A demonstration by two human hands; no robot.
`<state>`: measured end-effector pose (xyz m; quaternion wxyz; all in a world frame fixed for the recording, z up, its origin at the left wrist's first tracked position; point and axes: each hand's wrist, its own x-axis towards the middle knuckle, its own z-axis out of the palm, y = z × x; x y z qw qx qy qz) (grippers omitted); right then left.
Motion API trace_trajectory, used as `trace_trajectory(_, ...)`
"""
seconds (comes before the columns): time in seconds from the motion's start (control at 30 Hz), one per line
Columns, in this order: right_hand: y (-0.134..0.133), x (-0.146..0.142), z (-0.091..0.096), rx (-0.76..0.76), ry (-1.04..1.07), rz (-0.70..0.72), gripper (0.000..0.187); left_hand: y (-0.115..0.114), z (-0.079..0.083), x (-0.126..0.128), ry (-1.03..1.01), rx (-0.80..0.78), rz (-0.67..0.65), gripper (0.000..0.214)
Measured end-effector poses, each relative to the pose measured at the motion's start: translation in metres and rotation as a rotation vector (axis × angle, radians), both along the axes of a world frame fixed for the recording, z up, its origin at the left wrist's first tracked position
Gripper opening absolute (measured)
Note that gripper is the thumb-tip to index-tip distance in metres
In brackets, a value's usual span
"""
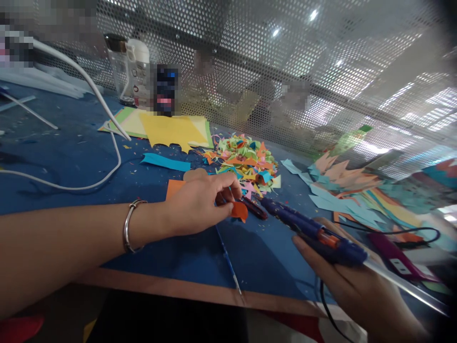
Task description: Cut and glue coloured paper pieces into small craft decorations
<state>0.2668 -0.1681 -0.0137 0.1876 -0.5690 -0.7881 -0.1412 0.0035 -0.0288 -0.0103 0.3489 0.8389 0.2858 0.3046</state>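
My left hand [200, 200] pinches a small orange paper piece [239, 211] between thumb and fingers, low over the blue table. In my right hand [342, 276] is a dark blue hot glue gun [303, 221], its nozzle pointing left toward the paper. A clear glue stick [407, 283] juts from its rear. The nozzle tip and the orange piece are apart. A dark red, slim tool [255, 208] lies on the table between them. Under my left hand, an orange sheet [174, 188] is partly hidden.
A heap of colored paper scraps [250, 162] lies beyond my hands. Yellow and green sheets [174, 128], a blue strip [166, 162], bottles [139, 71] and a white cable [82, 71] are left. A purple power bank [400, 259] and cut paper [346, 178] lie right, a thin brush [230, 264] near the front edge.
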Motion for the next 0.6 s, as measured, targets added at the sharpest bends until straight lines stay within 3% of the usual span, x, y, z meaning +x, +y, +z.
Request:
trace_trajectory(0.13,0.015,0.014,0.003,0.014,-0.029,-0.088,0.008,0.005,-0.002,0.002,-0.099,-0.231,-0.004,0.012)
trace_trajectory(0.3,0.028,0.051,-0.005,-0.005,-0.123,-0.348,0.013,0.010,-0.003,0.005,-0.218,-0.487,0.037,0.007)
trace_trajectory(0.43,0.036,0.079,-0.016,-0.039,-0.173,-0.308,0.010,0.009,0.000,0.007,-0.304,-0.706,0.059,0.009)
trace_trajectory(0.6,0.041,0.100,-0.015,-0.124,-0.083,-0.193,0.015,0.009,0.002,0.008,-0.316,-0.779,0.076,0.011)
